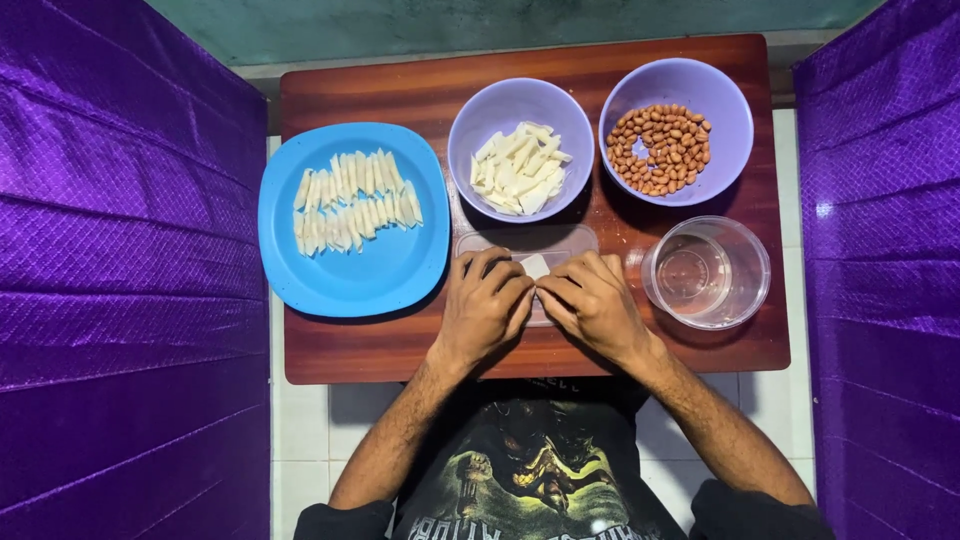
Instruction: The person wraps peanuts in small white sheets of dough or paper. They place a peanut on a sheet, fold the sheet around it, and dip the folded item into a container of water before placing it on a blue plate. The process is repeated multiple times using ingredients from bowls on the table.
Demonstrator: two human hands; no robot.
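Observation:
My left hand [487, 305] and my right hand [592, 300] meet at the middle of a small wooden table [400, 350], fingertips pinched together on a small white dough piece [536, 265]. Under the hands lies a clear plastic board [520, 240]. A blue plate [340, 275] at the left carries two rows of folded white dough pieces [352, 200]. Just beyond my hands, a lilac bowl [480, 125] holds loose white dough strips [518, 170].
A second lilac bowl [725, 95] with peanuts [660, 148] stands at the back right. A clear plastic cup [708, 272] with a little water sits right of my right hand. Purple cloth walls [120, 280] close in both sides.

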